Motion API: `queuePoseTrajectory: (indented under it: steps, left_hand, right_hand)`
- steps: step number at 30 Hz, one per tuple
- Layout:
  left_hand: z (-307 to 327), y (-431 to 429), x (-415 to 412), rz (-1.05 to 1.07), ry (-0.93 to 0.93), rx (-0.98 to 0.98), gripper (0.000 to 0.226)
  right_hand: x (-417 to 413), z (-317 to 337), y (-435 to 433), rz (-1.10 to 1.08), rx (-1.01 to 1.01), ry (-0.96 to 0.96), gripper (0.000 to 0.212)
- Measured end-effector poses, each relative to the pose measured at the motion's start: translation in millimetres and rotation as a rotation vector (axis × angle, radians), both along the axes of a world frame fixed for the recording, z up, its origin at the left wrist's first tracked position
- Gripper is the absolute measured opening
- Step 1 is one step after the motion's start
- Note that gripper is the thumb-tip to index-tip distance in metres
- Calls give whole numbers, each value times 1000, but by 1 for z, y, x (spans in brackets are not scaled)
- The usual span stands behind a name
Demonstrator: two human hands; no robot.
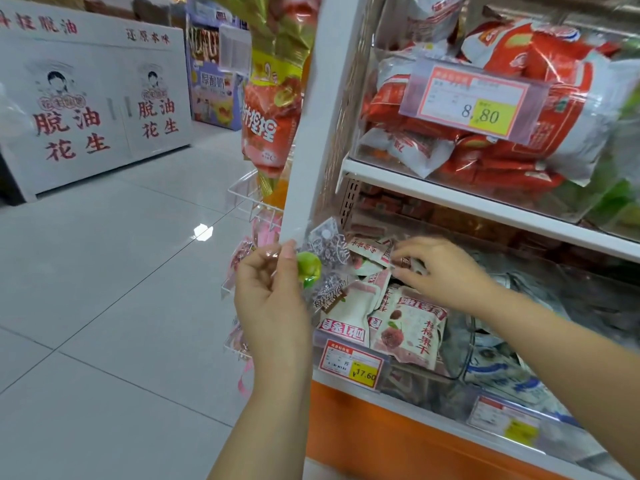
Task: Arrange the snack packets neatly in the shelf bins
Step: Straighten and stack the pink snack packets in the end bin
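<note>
While both hands are raised to the lower shelf bin (433, 373), a snack packet is held in each one. A clear packet (325, 252) with a round green sweet inside is pinched between the thumb and fingers of the left hand (273, 292). It is held in the air just outside the bin, in front of the white shelf post (308, 133). At three o'clock from it, the right hand (446, 271) is reached into the bin, and a small white-and-red packet (372, 253) on top of the pile is gripped by its curled fingertips. More white-and-pink packets (405, 327) are seen in the bin at six o'clock from that hand, some flat and some tilted. A price tag (353, 363) marked 17.60 is fixed to the bin's front, at seven o'clock from the right hand. On the shelf above, at twelve o'clock, a second clear bin (363, 148) is filled with red-and-white packets (519, 150), and a tag (474, 102) marked 8.80 is hung on its front. Far off at ten o'clock, a white cabinet (97, 98) with red writing is seen on the pale tiled floor (104, 271).
</note>
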State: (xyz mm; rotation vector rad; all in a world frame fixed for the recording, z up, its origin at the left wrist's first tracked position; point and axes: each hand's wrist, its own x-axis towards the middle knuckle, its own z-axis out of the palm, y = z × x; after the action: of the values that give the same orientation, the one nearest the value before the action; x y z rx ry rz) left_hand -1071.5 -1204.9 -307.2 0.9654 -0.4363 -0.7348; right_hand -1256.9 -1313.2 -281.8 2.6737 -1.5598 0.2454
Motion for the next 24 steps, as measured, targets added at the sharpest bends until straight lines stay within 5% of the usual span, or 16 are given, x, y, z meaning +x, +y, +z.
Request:
queuePoseTrajectory:
  steps: [6, 18, 24]
  left_hand:
    - [2, -10, -3, 4, -97, 11, 3]
    - [0, -15, 2, 0, -222, 5, 4]
    - [1, -17, -9, -19, -205, -4, 5]
  right_hand:
    - [3, -12, -34, 0, 130, 266, 43]
    - [-48, -4, -28, -162, 224, 135, 31]
    - [-18, -8, -38, -82, 0, -65, 18]
